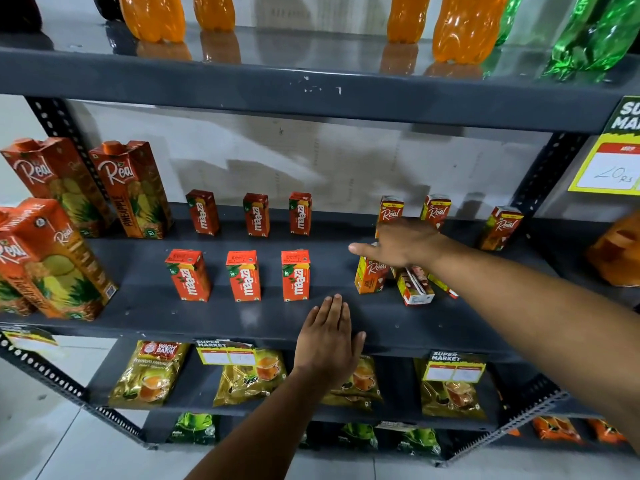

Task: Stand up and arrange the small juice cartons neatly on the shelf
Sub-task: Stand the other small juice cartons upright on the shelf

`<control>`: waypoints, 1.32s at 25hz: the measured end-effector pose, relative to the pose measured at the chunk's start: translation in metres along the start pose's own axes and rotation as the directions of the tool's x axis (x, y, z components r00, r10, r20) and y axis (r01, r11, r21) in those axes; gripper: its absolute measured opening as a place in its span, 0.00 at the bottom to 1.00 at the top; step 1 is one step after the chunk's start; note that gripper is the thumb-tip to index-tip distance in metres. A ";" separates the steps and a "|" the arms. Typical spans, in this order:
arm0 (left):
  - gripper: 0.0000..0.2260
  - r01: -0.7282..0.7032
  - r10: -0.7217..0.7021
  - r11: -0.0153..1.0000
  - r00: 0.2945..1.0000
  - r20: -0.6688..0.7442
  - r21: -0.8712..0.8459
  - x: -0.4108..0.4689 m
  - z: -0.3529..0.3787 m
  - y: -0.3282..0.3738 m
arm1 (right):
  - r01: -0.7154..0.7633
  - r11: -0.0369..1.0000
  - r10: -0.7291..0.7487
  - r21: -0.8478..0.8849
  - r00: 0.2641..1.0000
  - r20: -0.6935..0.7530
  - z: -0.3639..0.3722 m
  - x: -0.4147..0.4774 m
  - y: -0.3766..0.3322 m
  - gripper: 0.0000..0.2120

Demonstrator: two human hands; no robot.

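Six small red Maaza cartons stand upright in two rows of three on the dark grey shelf, the front middle one among them. To the right are small Real cartons: three upright at the back, one upright in front, and two tipped over beside it. My right hand hovers palm down on top of the front Real cartons with its index finger stretched left; the fingers underneath are hidden. My left hand lies flat and holds nothing on the shelf's front edge.
Tall Real pineapple cartons fill the shelf's left end. Orange and green bottles stand on the shelf above. Tea pouches lie on the shelf below. A yellow price tag hangs at the right, next to an orange pack.
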State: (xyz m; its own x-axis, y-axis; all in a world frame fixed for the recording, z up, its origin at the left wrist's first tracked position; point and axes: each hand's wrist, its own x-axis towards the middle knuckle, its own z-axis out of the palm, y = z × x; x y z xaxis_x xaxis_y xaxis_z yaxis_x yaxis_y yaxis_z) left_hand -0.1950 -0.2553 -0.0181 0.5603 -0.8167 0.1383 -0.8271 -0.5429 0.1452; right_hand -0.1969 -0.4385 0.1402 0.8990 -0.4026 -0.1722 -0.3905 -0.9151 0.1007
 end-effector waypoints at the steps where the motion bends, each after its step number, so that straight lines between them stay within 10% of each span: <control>1: 0.34 0.000 0.000 1.000 1.000 -0.008 -0.007 0.000 0.001 0.000 | -0.032 0.995 0.035 0.095 0.999 -0.030 -0.001 -0.002 0.006 0.39; 5: 0.33 0.000 0.000 1.000 1.000 -0.002 0.002 0.000 0.003 -0.001 | -0.194 0.900 0.232 0.391 0.971 -0.052 0.011 -0.015 0.046 0.28; 10: 0.32 0.013 -0.013 1.000 1.000 -0.012 0.022 0.000 0.004 0.000 | -0.374 0.837 0.308 0.400 0.925 0.222 0.082 -0.040 0.062 0.35; 14: 0.32 0.020 -0.020 1.000 1.000 -0.011 0.024 0.001 0.005 0.001 | -0.380 0.853 0.375 0.358 0.923 0.088 0.095 -0.042 0.056 0.24; 22: 0.32 0.024 -0.024 1.000 1.000 0.003 0.020 0.000 0.003 0.001 | 0.106 0.993 -0.101 0.060 0.992 -0.077 0.030 -0.029 0.089 0.20; 29: 0.33 0.022 -0.023 0.999 1.000 0.015 0.030 0.000 0.002 0.001 | 0.478 0.800 -0.481 -0.363 0.872 0.090 0.008 -0.031 0.079 0.26; 33: 0.33 0.029 -0.029 0.999 1.000 0.010 0.013 0.001 0.003 0.001 | 0.382 0.861 -0.374 -0.335 0.923 0.092 0.006 -0.029 0.089 0.23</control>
State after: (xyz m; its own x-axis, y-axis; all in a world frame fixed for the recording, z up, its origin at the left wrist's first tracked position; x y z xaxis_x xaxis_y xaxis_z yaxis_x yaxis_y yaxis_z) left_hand -0.1953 -0.2571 -0.0207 0.5840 -0.8022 0.1243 -0.8109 -0.5692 0.1362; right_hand -0.2593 -0.5084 0.1480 0.9574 -0.0318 -0.2871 0.0736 -0.9342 0.3490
